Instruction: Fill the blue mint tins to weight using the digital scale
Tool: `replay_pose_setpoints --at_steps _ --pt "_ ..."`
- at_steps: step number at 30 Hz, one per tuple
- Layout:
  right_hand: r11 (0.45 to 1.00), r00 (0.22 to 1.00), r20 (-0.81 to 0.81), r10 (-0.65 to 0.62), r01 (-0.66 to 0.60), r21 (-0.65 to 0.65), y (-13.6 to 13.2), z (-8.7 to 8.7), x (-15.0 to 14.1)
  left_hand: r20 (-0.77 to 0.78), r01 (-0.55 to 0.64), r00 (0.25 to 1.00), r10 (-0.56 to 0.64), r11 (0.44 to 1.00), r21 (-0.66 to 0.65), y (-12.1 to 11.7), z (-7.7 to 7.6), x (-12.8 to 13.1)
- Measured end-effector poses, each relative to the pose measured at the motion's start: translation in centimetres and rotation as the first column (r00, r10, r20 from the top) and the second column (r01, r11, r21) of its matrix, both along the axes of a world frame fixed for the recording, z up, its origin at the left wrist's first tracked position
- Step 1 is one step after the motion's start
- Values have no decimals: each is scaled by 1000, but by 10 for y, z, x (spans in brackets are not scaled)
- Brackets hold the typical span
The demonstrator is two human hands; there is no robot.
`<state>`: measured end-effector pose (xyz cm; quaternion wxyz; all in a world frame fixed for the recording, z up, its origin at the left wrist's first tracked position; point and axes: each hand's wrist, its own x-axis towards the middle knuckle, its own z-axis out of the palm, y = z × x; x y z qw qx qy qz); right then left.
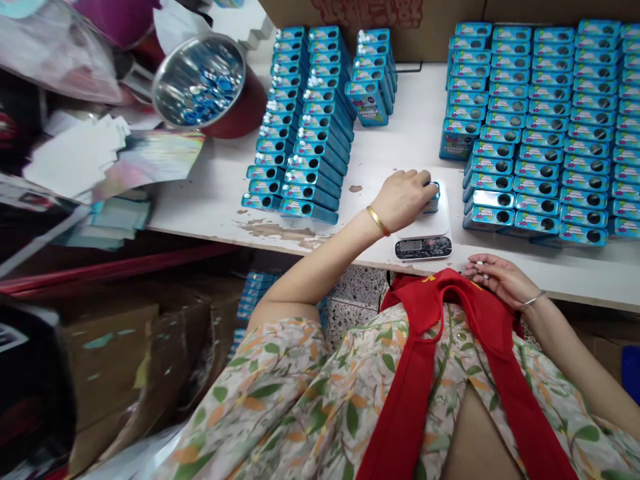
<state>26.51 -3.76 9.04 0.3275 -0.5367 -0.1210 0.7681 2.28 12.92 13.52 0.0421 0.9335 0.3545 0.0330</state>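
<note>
My left hand [404, 199], with a gold bracelet at the wrist, has its fingers closed around the top of a small blue tin [434, 200]. Most of that tin is hidden behind the hand. Under it is a white digital kitchen scale [424, 230] with a small lit display. Near the table's front edge, just right of the scale, my right hand [503, 279] is turned palm up with curled fingers. Small white candies [481, 264] show between its fingertips and thumb.
Rows of blue tins [543, 133] stand at the right. More tins [315, 133], with white bits on top, stand left of centre. A steel bowl [240, 60] holds blue and silver pieces. Paper sheets [75, 157] lie at the far left; a cardboard box [430, 27] stands behind.
</note>
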Motion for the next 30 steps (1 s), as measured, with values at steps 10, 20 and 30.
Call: replay_pose_setpoints --at_steps 10,20,30 --pt "988 978 150 147 -151 15 2 13 -6 535 -326 800 272 945 6 -31 -3 -84" --pt "744 740 650 171 -529 407 82 80 -24 565 -377 735 375 919 -120 -52 -44 -92" --pt "319 344 938 -30 -886 336 159 78 -73 578 -341 726 372 925 -167 -55 -45 -78"
